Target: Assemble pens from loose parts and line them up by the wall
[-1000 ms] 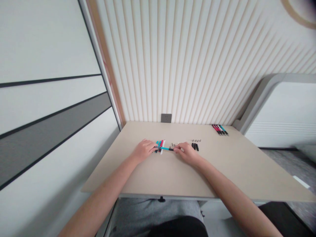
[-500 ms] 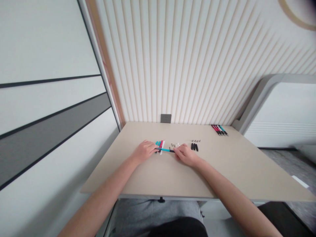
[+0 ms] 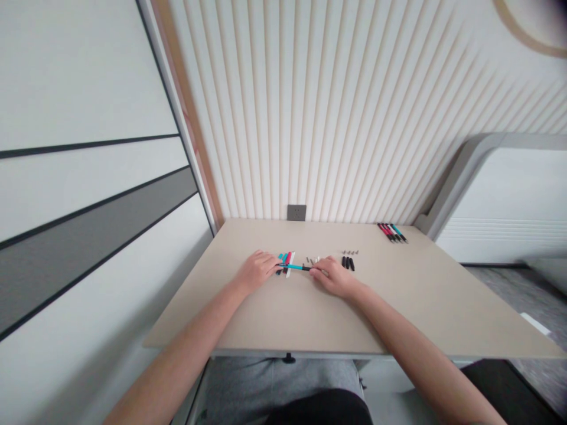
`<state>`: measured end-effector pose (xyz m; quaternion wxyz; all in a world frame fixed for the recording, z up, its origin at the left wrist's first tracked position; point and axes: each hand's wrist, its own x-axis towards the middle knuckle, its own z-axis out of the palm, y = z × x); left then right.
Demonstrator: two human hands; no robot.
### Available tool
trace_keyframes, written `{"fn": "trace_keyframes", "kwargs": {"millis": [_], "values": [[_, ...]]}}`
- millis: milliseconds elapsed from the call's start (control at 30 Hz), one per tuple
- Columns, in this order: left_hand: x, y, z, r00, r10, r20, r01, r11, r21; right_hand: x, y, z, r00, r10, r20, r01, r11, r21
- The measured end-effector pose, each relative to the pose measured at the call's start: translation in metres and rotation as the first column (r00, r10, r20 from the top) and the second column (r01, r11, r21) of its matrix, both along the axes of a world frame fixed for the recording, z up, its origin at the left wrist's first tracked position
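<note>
One teal pen (image 3: 295,267), left hand (image 3: 256,271), right hand (image 3: 334,277)

- Beige tabletop (image 3: 398,307), back edge at the wall
- Grey wall socket (image 3: 296,212) on fluted white wall panelling (image 3: 266,106), just above the tabletop
- Row of assembled pens (image 3: 392,232) near the tabletop's far right corner
- Grey sweatpants (image 3: 279,383) below the front edge

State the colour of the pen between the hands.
The pen is turquoise with a black end; best in head view.

A beige desk (image 3: 420,307) stands against a ribbed cream wall (image 3: 310,118) with 1 grey socket (image 3: 296,212), beside grey flooring (image 3: 509,277).
</note>
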<state>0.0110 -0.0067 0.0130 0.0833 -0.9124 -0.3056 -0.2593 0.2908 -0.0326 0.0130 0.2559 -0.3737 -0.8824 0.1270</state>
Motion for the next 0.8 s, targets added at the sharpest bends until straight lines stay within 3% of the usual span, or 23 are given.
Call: {"fn": "trace_keyframes", "kwargs": {"millis": [100, 200, 400, 533, 800], "values": [[-0.001, 0.000, 0.000, 1.000, 0.009, -0.006, -0.009, 1.000, -0.007, 0.002, 0.003, 0.002, 0.999, -0.049, -0.015, 0.049, 0.999, 0.000], [-0.001, 0.001, -0.001, 1.000, 0.021, 0.005, -0.021, 1.000, -0.016, 0.020, 0.015, 0.001, 0.970, -0.237, -0.047, 0.240, 0.968, 0.075], [0.000, 0.002, -0.002, 1.000, 0.024, 0.021, -0.023, 0.999, -0.042, 0.080, 0.041, -0.015, 0.797, -0.602, 0.051, 0.582, 0.788, 0.200], [0.000, 0.003, -0.002, 1.000, 0.016, 0.023, -0.015, 0.999, -0.041, 0.092, 0.046, -0.023, 0.751, -0.644, 0.141, 0.615, 0.762, 0.204], [0.000, 0.003, -0.002, 0.999, 0.028, 0.017, -0.027, 0.999, -0.043, 0.087, 0.050, -0.021, 0.771, -0.621, 0.142, 0.595, 0.782, 0.188]]}}
